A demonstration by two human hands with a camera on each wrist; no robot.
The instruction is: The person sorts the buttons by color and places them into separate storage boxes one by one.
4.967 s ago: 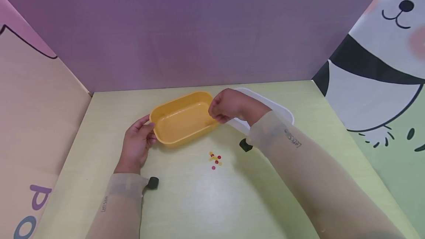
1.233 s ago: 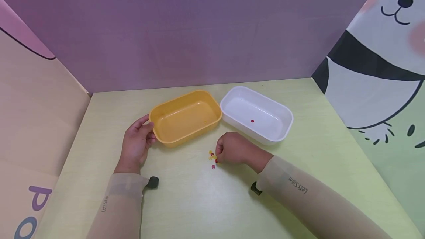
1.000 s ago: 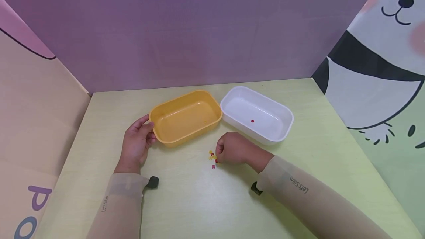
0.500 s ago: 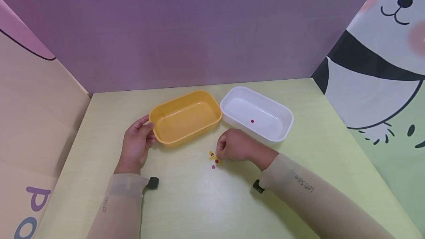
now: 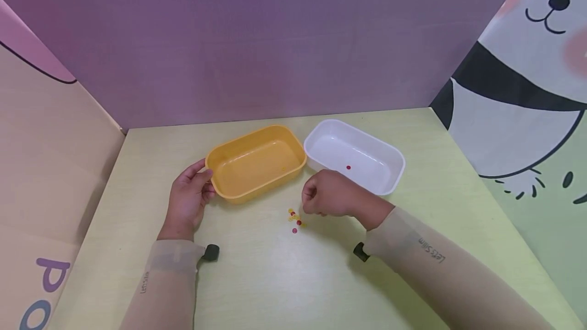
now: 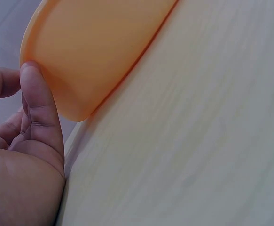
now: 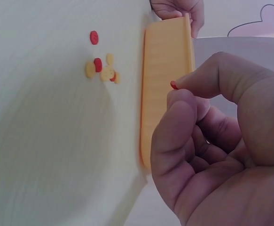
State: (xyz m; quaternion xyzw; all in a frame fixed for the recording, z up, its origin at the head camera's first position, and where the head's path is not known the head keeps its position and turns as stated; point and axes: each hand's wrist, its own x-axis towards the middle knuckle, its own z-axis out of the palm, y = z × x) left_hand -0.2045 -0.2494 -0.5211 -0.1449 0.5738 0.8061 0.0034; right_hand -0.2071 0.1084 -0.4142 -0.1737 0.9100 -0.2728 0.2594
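Observation:
My left hand pinches the left end of the yellow tray between thumb and fingers; in the left wrist view the thumb lies over the tray's rim. Raised above the table, my right hand pinches a small red button between thumb and index fingertip, seen in the right wrist view. Below and left of that hand, several small red and yellow buttons lie in a loose cluster. Close behind it stands the white tray with one red button inside.
Both trays stand side by side, their near ends almost meeting, toward the back of the pale table. A faint yellow button lies in the yellow tray. A purple wall rises behind, with printed panels on both sides.
My right hand has gone from the yellow tray's right end down to the button cluster, picked up a red button, and now lifts it up and right. My left hand stays on the tray.

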